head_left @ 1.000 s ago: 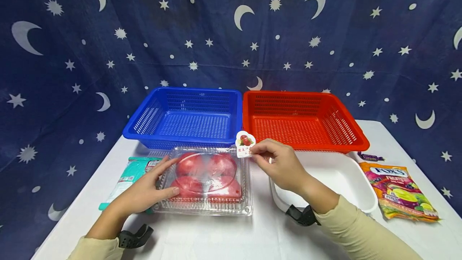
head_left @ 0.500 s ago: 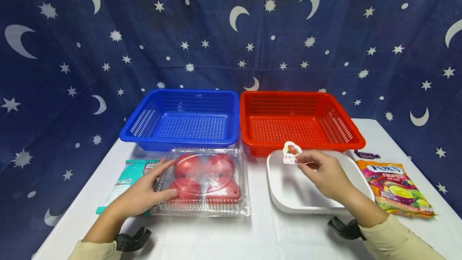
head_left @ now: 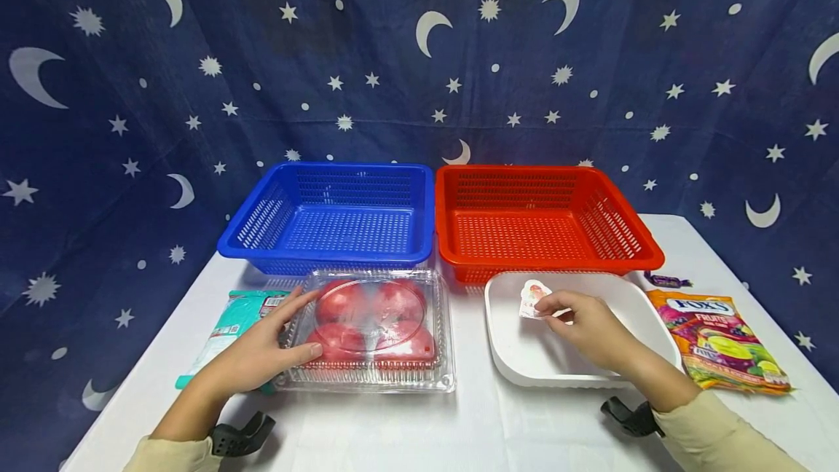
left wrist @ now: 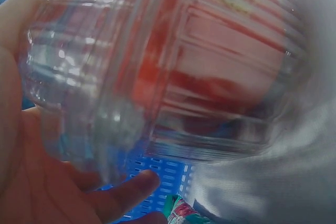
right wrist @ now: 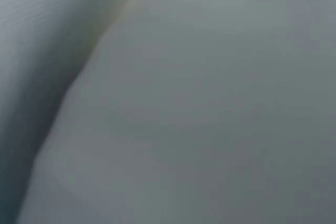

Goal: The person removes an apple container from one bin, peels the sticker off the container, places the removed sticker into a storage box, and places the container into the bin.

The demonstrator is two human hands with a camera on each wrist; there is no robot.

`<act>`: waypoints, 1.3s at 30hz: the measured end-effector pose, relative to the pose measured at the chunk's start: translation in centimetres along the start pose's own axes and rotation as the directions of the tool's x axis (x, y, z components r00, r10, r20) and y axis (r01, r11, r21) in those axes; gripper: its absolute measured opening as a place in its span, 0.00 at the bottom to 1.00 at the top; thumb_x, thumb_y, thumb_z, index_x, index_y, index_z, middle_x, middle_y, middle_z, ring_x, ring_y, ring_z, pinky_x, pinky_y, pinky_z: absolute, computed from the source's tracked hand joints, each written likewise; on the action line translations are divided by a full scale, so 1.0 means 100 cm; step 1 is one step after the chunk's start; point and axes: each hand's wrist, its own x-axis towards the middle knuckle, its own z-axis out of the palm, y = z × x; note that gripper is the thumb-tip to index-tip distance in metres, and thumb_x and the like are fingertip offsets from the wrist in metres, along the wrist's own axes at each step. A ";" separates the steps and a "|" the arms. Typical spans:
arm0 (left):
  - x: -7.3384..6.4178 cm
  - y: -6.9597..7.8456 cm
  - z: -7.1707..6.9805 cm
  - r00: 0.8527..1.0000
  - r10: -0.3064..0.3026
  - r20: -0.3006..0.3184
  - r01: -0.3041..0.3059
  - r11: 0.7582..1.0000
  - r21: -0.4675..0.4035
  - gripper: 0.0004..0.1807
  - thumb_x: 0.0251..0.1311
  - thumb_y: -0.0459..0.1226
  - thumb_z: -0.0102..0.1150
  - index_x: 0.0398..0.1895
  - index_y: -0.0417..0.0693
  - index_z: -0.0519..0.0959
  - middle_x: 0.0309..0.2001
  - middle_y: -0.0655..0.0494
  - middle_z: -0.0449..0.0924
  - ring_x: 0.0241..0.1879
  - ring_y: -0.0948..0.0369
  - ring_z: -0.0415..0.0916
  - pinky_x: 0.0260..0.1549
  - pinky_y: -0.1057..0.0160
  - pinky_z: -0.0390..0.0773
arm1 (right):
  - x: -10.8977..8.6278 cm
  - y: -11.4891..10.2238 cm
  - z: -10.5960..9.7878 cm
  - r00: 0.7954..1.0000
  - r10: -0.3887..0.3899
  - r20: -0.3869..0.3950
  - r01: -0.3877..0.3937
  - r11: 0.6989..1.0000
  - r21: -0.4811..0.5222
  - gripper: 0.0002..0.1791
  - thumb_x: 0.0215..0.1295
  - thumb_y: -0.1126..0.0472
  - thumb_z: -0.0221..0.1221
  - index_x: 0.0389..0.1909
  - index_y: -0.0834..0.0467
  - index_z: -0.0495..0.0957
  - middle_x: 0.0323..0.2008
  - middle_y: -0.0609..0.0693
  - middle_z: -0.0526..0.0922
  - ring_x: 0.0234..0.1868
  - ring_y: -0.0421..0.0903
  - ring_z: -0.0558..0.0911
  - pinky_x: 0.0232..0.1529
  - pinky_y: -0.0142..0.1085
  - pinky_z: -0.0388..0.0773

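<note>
On the left, a clear plastic clamshell box (head_left: 373,330) holds several round red fruits under its lid. My left hand (head_left: 262,348) rests on the box's left side, thumb and index finger spread over the lid. The left wrist view has the box (left wrist: 210,66) close up, with extended fingers (left wrist: 126,195) below it. My right hand (head_left: 590,323) pinches a small white fruit label (head_left: 534,299) with a red fruit print. It is over a white plastic basin (head_left: 501,355). Only a blurred pale surface (right wrist: 199,119) fills the right wrist view.
Behind stand a blue basket (head_left: 328,257) and a red basket (head_left: 550,264), side by side. A teal packet (head_left: 232,319) lies partly under the left arm. At right lie an orange Fox's candy bag (head_left: 727,344) and a purple wrapped candy (head_left: 667,281).
My right hand has carried the label from above the box's right edge rightward over the white basin, then lowered it slightly and tilted it. The left hand stays on the box.
</note>
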 end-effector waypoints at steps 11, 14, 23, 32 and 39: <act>0.000 0.001 0.000 1.000 -0.006 0.005 0.006 1.000 0.000 0.44 0.62 0.50 0.67 0.77 0.48 0.59 0.77 0.33 0.43 0.68 0.26 0.53 0.54 0.24 0.62 | -0.001 0.008 0.005 0.984 0.091 0.151 -0.095 0.995 0.024 0.09 0.59 0.75 0.64 0.39 0.60 0.84 0.34 0.44 0.85 0.38 0.38 0.82 0.40 0.36 0.82; 0.000 0.001 0.000 1.000 -0.001 0.006 0.001 1.000 -0.005 0.44 0.62 0.50 0.67 0.77 0.48 0.59 0.77 0.33 0.43 0.68 0.26 0.52 0.54 0.24 0.62 | -0.001 0.010 0.004 0.974 0.129 0.188 -0.129 0.992 -0.012 0.10 0.59 0.73 0.64 0.41 0.59 0.84 0.37 0.44 0.85 0.40 0.43 0.82 0.42 0.38 0.82; 0.001 0.002 0.000 1.000 -0.006 0.009 0.006 1.000 -0.004 0.44 0.62 0.50 0.67 0.77 0.48 0.58 0.77 0.33 0.43 0.68 0.26 0.52 0.54 0.24 0.62 | -0.002 0.014 -0.003 0.947 0.229 0.227 -0.201 0.970 -0.140 0.14 0.56 0.68 0.67 0.45 0.58 0.83 0.42 0.48 0.84 0.44 0.51 0.82 0.46 0.49 0.80; 0.000 0.002 0.000 1.000 -0.005 0.007 0.005 1.000 0.000 0.45 0.62 0.50 0.67 0.77 0.47 0.58 0.78 0.34 0.43 0.68 0.26 0.52 0.55 0.24 0.62 | -0.004 0.010 -0.015 0.934 0.248 0.258 -0.217 0.965 -0.145 0.21 0.55 0.66 0.70 0.51 0.63 0.81 0.46 0.55 0.84 0.46 0.54 0.82 0.47 0.52 0.79; 0.000 0.000 0.000 1.000 -0.009 0.007 0.009 1.000 -0.001 0.45 0.62 0.50 0.67 0.77 0.47 0.58 0.78 0.34 0.43 0.69 0.26 0.52 0.55 0.25 0.62 | 0.002 -0.004 -0.020 0.949 0.217 0.227 -0.201 0.975 -0.090 0.26 0.57 0.63 0.71 0.56 0.65 0.78 0.51 0.59 0.82 0.47 0.55 0.83 0.45 0.50 0.81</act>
